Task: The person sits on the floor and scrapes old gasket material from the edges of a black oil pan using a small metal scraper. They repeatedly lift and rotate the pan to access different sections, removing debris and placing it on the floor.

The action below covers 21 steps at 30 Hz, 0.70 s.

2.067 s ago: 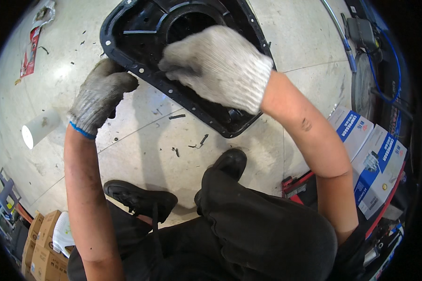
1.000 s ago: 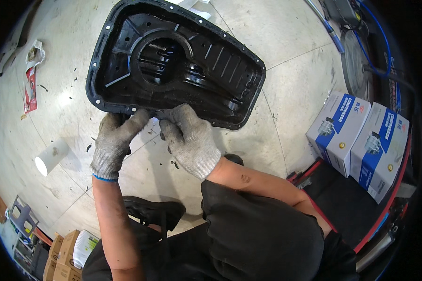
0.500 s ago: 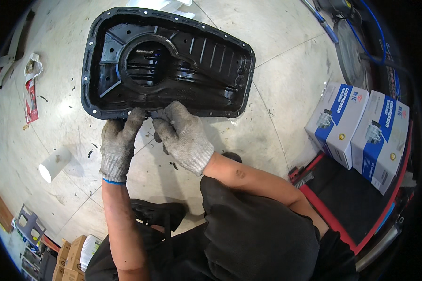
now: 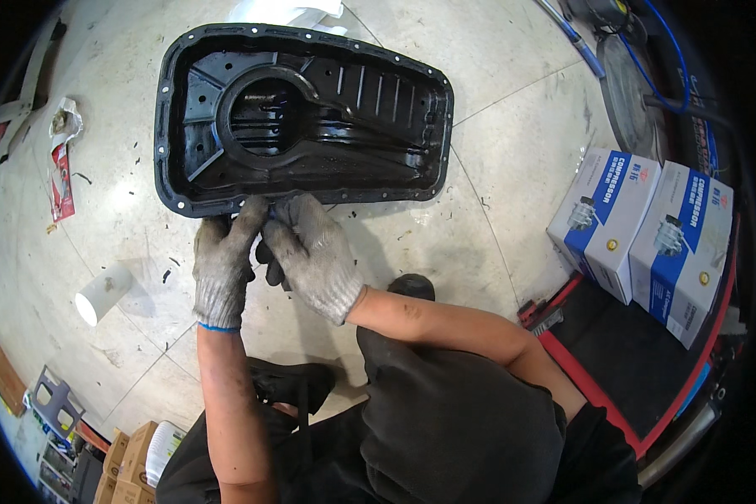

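A black oil pan (image 4: 357, 168), its hollow side with a round ring facing up, is in front of me, with small holes along its flange. My left hand (image 4: 223, 267), in a grimy knitted work glove, is closed on the near edge of the pan, thumb on top and fingers underneath. My gloved right hand (image 4: 315, 256) is beside it at the same edge, its fingers bent together near the left thumb. What the right fingers pinch, if anything, is hidden by the glove.
Dark scraps (image 4: 167, 275) are scattered over the tiled floor (image 4: 496, 210). A white cylinder (image 4: 102, 294) lies at left, near a red-and-white packet (image 4: 61, 181). Two blue-and-white cartons (image 4: 605, 214) sit at right by a red-edged black platform (image 4: 622, 353). My shoe (image 4: 290, 382) is below.
The near left corner of the oil pan has shifted slightly right and down. My left hand has moved right with it, while my right hand has slid left along the near edge.
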Each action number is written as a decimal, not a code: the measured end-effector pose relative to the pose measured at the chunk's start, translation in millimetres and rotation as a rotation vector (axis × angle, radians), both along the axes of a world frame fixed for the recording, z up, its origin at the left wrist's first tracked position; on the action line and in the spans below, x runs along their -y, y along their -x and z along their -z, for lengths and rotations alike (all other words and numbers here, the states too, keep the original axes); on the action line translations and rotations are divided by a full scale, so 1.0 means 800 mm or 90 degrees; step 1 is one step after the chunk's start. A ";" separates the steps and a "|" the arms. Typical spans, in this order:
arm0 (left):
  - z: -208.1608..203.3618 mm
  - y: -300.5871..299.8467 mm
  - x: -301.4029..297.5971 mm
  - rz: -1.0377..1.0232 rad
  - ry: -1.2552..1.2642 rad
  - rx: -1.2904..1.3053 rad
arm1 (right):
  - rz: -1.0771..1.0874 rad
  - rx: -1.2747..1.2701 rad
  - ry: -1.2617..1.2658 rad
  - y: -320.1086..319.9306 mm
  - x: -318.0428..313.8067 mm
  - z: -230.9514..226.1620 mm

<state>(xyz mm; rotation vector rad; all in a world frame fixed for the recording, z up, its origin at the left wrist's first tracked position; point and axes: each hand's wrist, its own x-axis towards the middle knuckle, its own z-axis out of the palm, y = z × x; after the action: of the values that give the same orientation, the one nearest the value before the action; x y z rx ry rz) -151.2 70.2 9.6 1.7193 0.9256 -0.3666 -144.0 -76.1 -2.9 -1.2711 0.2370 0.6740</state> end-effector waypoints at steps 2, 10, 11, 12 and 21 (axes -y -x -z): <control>-0.004 0.004 0.001 -0.025 0.034 0.026 | 0.009 0.036 0.000 0.003 -0.003 0.001; -0.011 0.088 0.007 -0.048 -0.040 0.220 | -0.160 0.384 0.117 0.019 0.016 -0.002; -0.003 0.105 0.008 -0.036 -0.079 0.243 | -0.184 0.398 0.129 0.018 0.018 -0.003; 0.007 0.117 0.011 -0.024 -0.119 0.264 | -0.206 0.411 0.139 0.017 0.022 -0.005; 0.040 0.166 0.025 -0.083 -0.111 0.149 | -0.137 0.457 0.234 -0.005 0.093 0.013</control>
<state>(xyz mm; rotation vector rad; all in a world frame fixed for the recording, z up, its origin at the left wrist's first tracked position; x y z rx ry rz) -284.0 50.1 -22.6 1.8033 0.9113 0.0029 -139.9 -150.5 -13.7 -1.8273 -0.3896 0.3208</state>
